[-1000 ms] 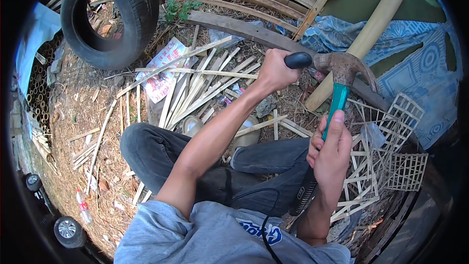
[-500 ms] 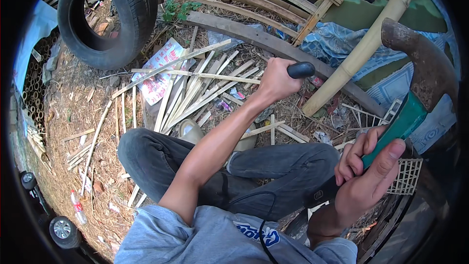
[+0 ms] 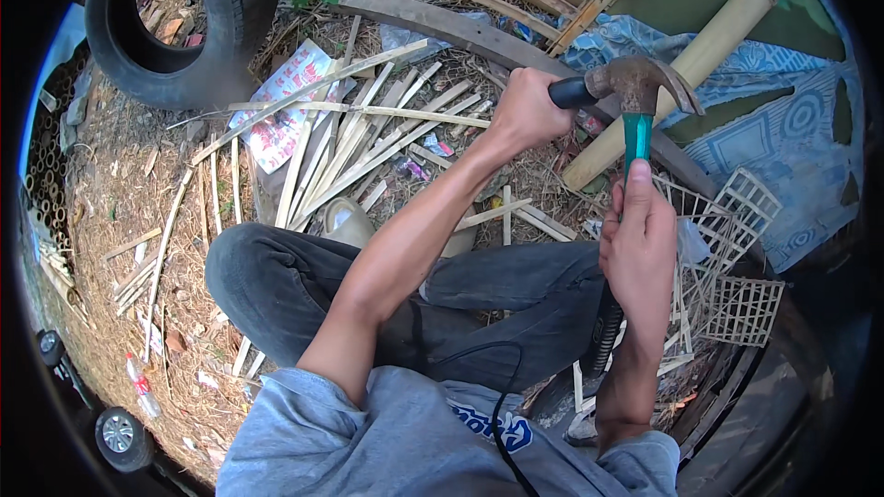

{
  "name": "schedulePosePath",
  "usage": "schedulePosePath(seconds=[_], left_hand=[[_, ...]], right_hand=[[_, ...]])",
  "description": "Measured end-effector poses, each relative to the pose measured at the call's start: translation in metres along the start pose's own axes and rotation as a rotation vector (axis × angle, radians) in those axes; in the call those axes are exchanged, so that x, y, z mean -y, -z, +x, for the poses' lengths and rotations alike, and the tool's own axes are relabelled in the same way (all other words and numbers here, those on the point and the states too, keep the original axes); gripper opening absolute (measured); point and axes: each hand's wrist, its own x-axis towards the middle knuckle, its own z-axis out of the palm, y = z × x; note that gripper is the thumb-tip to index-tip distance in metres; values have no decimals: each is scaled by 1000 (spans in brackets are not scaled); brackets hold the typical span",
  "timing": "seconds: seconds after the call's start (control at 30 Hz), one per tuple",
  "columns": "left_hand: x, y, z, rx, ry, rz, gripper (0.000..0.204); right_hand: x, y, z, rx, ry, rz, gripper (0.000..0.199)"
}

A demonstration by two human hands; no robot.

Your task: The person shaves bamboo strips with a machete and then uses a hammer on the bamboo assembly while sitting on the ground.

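Observation:
My left hand (image 3: 529,112) is wrapped round a black-handled tool (image 3: 565,93), its rounded butt sticking out to the right; the rest of the tool is hidden by the fist. In my right hand (image 3: 637,244) is a claw hammer (image 3: 639,85) with a rusty head and a green and black handle, held upright with the thumb along it. The hammer's striking face meets the butt of the black handle in view, its claw curving off to the right. Below the left forearm are my crossed legs in dark trousers (image 3: 497,283).
Split bamboo strips (image 3: 368,152) lie heaped ahead, beside a printed sheet (image 3: 293,92). A tyre (image 3: 221,28) stands at far left. A thick bamboo pole (image 3: 714,46) slants at right, near woven bamboo grids (image 3: 748,311) and blue patterned cloth (image 3: 737,147). A plastic bottle (image 3: 141,387) lies lower left.
The hammer has swung left and away from me, from the far right to the butt of the black handle. My left hand keeps its grip; the view has shifted slightly.

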Motion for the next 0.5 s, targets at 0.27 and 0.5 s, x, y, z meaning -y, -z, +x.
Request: schedulePosePath(seconds=[0.27,0.5], left_hand=[[-1,-1,9,41,36,16,19],[-7,-8,11,98,36,9,20]], right_hand=[[9,-6,22,-150,6,196,53],[21,18,25,-202,78,174,55]])
